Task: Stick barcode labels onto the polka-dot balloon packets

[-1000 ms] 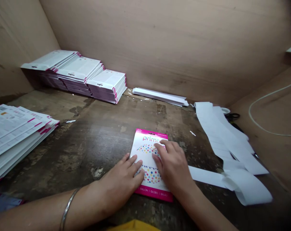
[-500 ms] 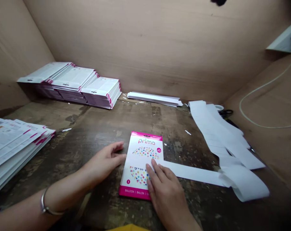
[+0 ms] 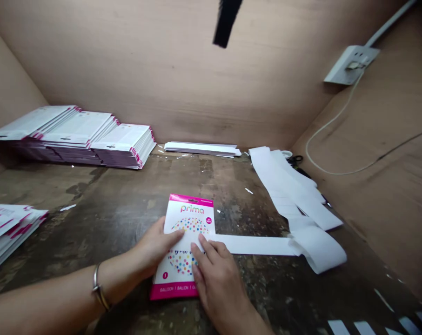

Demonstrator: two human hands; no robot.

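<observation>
A flat balloon packet [image 3: 189, 270], white with pink ends and a dotted balloon print, lies on the table in front of me. My left hand [image 3: 158, 246] grips its left edge, thumb on the front and fingers underneath. Across the packet's right half my right hand [image 3: 219, 279] rests with fingers stretched out flat. A white paper strip [image 3: 259, 244] runs from the packet's right side to a loose curl of the same strip [image 3: 320, 249]. Its end seems to cross the middle of the print, partly hidden by my right fingers.
Stacked packets [image 3: 122, 144] stand at the back left, and another pile [image 3: 11, 232] lies at the near left. Flat white strips [image 3: 202, 149] lie along the back wall. Scissors [image 3: 296, 160] sit behind the long paper. A socket box [image 3: 352, 65] with a cable hangs at right.
My left hand has moved onto the packet and closed on its left edge. My right hand stays on the packet. The view has shifted right, bringing the socket box into sight.
</observation>
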